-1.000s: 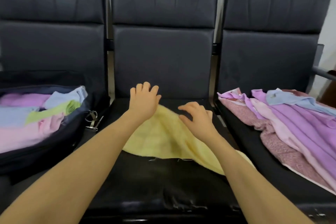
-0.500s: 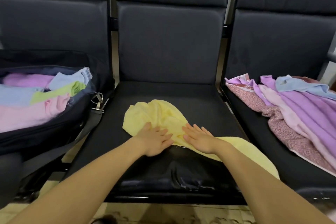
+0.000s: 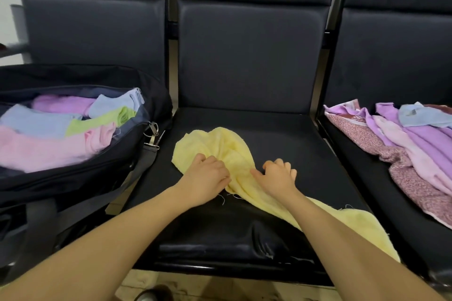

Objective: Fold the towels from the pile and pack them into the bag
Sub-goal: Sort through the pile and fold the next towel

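One yellow towel (image 3: 220, 146), crumpled, on the middle seat (image 3: 281, 134), its near end trailing off the front edge on the right.

Two hands, both on the yellow towel. Half a second ago both lay flat with fingers spread; now the fingers of the left hand (image 3: 204, 177) are curled, gathering cloth at the bunched part, and those of the right hand (image 3: 278, 175) are bent, fingertips pressing into a fold. Whether the right hand actually pinches cloth cannot be told. Judged meaning: smoothing has given way to taking hold, so the fold of this towel is about to start; it is not yet folded.

One black bag (image 3: 117, 161), open, on the seat left of the yellow towel. Contents showing, five folded towels: one purple (image 3: 61, 104), two pale blue (image 3: 36, 118) (image 3: 117, 102), one green (image 3: 97, 122), one pink (image 3: 44, 146).

One pile of towels (image 3: 403, 144), unfolded, on the seat right of the yellow towel: lilac and pink pieces, one patterned pink cloth beneath, one blue on top. Overlap prevents an exact count; at least five.

Three dark padded seats in a row.
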Demonstrator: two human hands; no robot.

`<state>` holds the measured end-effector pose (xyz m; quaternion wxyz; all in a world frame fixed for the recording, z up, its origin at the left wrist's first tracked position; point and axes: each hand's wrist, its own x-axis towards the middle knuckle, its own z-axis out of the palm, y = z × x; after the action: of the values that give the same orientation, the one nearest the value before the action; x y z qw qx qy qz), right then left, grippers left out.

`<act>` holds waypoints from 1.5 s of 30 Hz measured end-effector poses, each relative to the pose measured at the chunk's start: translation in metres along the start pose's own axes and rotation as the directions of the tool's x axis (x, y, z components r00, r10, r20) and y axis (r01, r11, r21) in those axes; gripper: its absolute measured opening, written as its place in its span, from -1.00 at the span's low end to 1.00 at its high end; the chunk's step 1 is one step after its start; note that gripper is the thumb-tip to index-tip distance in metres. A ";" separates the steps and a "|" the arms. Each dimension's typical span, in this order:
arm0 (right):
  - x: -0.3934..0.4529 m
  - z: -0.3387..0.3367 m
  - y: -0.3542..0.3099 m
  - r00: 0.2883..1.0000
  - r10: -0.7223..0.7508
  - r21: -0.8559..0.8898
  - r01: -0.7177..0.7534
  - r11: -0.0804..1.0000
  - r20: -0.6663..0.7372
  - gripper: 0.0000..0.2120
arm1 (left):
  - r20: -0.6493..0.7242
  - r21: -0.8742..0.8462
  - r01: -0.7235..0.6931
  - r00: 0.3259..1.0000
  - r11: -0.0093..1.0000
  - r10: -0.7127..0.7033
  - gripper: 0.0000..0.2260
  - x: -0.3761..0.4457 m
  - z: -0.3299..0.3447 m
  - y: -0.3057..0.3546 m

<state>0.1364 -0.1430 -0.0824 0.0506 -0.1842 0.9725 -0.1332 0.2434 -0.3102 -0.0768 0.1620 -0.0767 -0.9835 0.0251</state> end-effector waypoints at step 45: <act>-0.027 -0.034 0.004 0.927 -0.234 0.002 0.246 0.969 -0.293 -0.65 | -0.166 0.247 0.253 0.962 0.936 -0.216 -0.72 -0.021 -0.016 -0.012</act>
<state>0.1547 -0.1215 -0.0490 -0.1059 -0.2790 0.9367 -0.1830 0.2671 -0.3247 -0.0671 0.2393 0.0622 -0.9599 0.1319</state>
